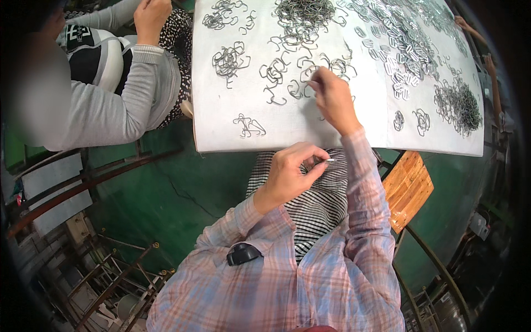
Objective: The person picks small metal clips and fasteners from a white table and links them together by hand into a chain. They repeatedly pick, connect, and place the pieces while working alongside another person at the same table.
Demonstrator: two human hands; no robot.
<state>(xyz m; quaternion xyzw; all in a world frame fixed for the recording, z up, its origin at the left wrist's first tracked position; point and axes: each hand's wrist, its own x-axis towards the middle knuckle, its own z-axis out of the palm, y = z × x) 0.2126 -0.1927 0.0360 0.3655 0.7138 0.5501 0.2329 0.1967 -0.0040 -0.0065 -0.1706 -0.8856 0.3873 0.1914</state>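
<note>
My left hand [289, 172] is in front of the table's near edge, above my lap. Its thumb and fingers pinch a small, thin, pale metal piece [330, 160], seen edge-on. Over the white tabletop, my right hand [336, 102] reaches in among loose curved wire hooks [298, 88]. Its thumb and forefinger come together at the hooks; what lies between them is hidden. More hooks [275, 72] lie just left of those fingertips. Closer to me on the left is a small cluster of thinner wire pieces [249, 126].
A big heap of hooks [304, 16] lies at the far middle. Flat slotted metal buckles [406, 55] spread over the right side, with a dark pile of small wire parts [459, 108] beyond. A co-worker's grey sleeve [110, 110] is at the left. A wooden stool [408, 188] stands below the table.
</note>
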